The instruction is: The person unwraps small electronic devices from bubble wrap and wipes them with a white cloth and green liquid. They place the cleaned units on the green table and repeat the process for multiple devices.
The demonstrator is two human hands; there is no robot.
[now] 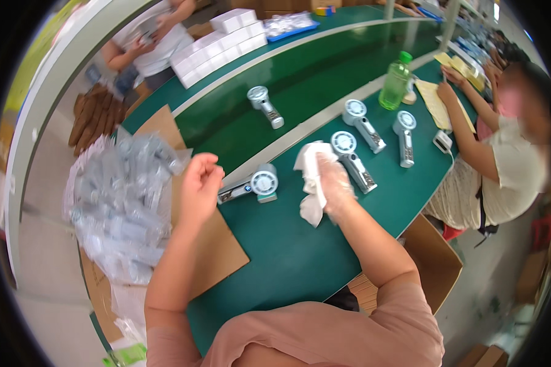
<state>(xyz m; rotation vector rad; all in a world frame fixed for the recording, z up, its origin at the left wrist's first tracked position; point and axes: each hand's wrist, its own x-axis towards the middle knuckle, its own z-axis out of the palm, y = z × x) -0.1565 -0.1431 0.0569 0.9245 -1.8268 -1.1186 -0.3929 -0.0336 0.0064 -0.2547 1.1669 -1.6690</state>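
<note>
A white cloth (312,183) is bunched in my right hand (337,180), which wears a thin clear glove and is closed on it above the green table. Beside that hand lies a handheld fan (352,160) with a round pale-blue head and a silver handle. My left hand (200,186) is raised on the left, its fingers loosely bent and apart, with nothing seen in them. Close by it, another handheld fan (263,182) rests on the table, its handle end next to my hand. Two more fans, one (364,125) and another (405,138), lie further right.
One fan (266,107) sits on the green belt (226,125). A heap of clear-wrapped parts (128,208) covers cardboard at the left. A green bottle (395,82) stands near a co-worker (502,140) handling yellow sheets. White boxes (220,46) and another person (153,43) are beyond the belt.
</note>
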